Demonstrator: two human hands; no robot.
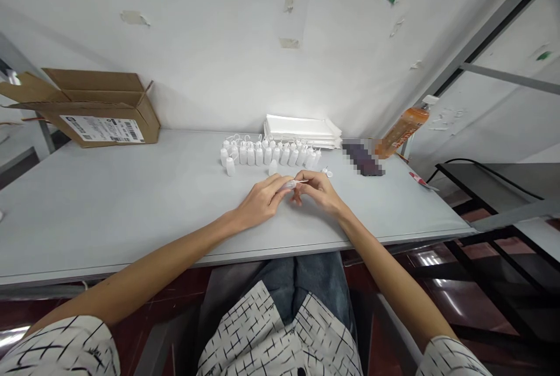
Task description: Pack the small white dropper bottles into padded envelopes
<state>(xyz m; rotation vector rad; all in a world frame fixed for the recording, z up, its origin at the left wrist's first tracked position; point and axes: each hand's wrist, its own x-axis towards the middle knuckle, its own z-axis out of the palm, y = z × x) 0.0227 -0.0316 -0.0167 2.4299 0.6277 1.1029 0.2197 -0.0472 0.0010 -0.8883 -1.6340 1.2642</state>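
A small whitish squeeze bottle (287, 185) lies sideways between my hands, above the table. My left hand (261, 198) is closed around its body, hiding most of it. At the bottle's thin nozzle end, my right hand (319, 191) is closed in a pinch with thumb and forefinger. Just beyond the hands, rows of similar white bottles (268, 157) stand upright, many with looped cap straps. Two bottles stand forward of the rows: one bottle (230, 167) at the left, another bottle (273, 168) behind my left hand. Small white cap pieces (327, 172) lie past my right hand.
An opened cardboard box (105, 125) sits at the back left of the grey table (109, 206). Against the wall lies a stack of white packets (301, 128). A dark, pixelated phone-like object (365, 159) and an orange drink bottle (402, 131) are at the right.
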